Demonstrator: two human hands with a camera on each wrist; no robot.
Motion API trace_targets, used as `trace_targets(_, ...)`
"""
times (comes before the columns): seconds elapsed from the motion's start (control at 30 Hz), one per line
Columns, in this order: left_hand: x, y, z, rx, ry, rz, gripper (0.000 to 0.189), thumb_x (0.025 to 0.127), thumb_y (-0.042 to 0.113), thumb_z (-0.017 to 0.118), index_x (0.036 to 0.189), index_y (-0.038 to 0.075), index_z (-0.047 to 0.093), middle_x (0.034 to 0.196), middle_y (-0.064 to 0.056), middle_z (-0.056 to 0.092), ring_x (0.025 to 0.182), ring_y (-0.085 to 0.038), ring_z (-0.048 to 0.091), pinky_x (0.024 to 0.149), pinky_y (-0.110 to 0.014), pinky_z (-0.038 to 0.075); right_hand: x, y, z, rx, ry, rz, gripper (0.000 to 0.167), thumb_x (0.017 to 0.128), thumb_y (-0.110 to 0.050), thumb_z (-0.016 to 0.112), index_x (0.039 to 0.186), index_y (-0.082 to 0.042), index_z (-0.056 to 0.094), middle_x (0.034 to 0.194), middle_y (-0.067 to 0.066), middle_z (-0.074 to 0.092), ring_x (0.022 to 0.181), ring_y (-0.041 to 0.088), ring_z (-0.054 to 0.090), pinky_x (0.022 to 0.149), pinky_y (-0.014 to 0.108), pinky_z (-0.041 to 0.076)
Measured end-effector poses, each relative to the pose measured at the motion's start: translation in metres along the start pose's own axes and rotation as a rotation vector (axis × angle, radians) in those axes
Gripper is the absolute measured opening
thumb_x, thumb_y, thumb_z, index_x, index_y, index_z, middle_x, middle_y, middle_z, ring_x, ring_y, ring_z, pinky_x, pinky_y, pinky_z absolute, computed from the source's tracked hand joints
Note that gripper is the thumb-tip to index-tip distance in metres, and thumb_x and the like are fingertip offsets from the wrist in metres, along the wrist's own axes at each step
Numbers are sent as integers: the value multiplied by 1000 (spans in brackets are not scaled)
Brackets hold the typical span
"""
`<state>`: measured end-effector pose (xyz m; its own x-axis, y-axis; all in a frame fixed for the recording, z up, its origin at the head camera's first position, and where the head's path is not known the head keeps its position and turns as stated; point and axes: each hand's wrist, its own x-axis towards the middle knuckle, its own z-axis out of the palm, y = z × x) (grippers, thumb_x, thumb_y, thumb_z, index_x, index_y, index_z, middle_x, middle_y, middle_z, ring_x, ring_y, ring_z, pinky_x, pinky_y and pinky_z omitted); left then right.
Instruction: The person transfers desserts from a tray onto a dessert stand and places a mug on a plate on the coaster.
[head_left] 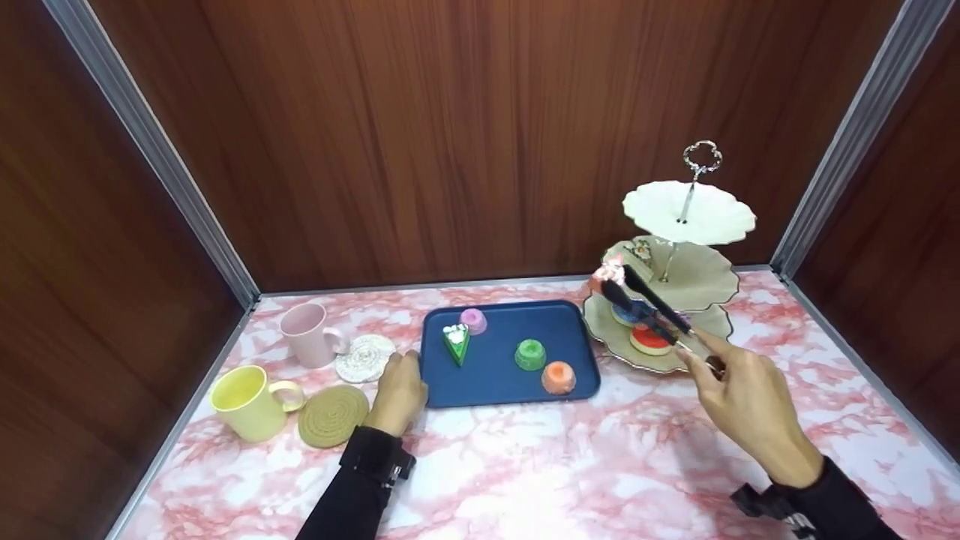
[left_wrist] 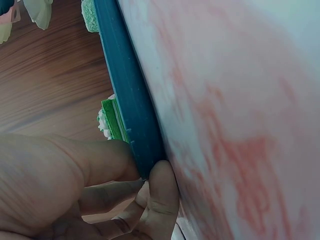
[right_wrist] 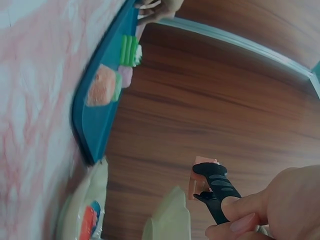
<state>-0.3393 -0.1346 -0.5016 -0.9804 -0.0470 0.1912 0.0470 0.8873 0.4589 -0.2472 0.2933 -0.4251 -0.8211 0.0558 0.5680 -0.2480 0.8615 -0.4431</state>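
My left hand (head_left: 401,394) pinches the left rim of a dark blue tray (head_left: 487,379), thumb and fingers on either side of the edge in the left wrist view. On the tray lie a green cake slice (head_left: 456,345) with white topping, and pink (head_left: 473,321), green (head_left: 530,355) and orange (head_left: 559,378) small round cakes. With my right hand (head_left: 750,409) I grip black-tipped tongs (head_left: 660,302). Between their tips is a pinkish cake piece (head_left: 610,271), raised over the left side of a tiered stand (head_left: 688,281); the right wrist view shows it partly behind the tips.
A round red-topped pastry (head_left: 651,341) and a blue one (head_left: 625,315) sit on the stand's bottom tier; a cake slice (head_left: 637,255) is on the middle one. Left of the tray are pink (head_left: 306,337) and yellow (head_left: 251,409) mugs, with white (head_left: 365,358) and tan (head_left: 333,416) coasters.
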Motion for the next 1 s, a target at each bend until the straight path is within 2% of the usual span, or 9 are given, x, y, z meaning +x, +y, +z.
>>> trace_targets(0.3,-1,0,0,-7,6,4,43,74,1,62,116,-2,57,103,-22,56,100,-35,57,90,-44,48,-1,10,-21,-58,17,57,42,85,-42,61,123,-23,61,56,-2,53,43,8,36,39,26,23)
trace_targets(0.57,-1,0,0,-8,-3,-15,42,75,2,63,117,-2,57,104,-21,56,100,-34,57,91,-44,48,0,19,-37,-102,-4,72,40,86,-41,60,121,-21,63,46,-4,41,43,12,34,40,27,21)
trace_targets(1.0,1,1,1,7,-6,-22,41,75,2,62,115,-3,58,103,-21,56,100,-34,57,91,-44,48,5,29,-50,-149,-18,101,46,86,-42,59,121,-12,62,49,-1,46,49,18,39,44,29,24)
